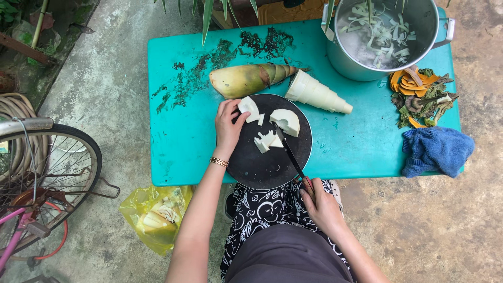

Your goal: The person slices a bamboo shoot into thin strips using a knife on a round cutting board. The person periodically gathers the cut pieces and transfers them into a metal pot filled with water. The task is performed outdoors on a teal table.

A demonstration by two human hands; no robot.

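Bamboo shoot pieces (270,139) lie on the round black cutting board (262,162), at the near edge of the teal tabletop (178,131).
Pale and firm, probably slick when cut, they are best pinned from above. Left hand (228,126) fingers pinch one chunk (248,107) at the board's far rim; right hand (319,204) wraps the knife (291,154) handle, blade touching the middle pieces.

The top edge is cutting off the far rim of the metal pot (385,63). The left edge is cropping the bicycle wheel (47,167) and the coiled hose (15,107). The right hand (320,207) is covering the knife's (291,154) handle. The contents of the yellow bag (154,215) are staying too unclear to identify. The bottom edge is cutting both forearms.
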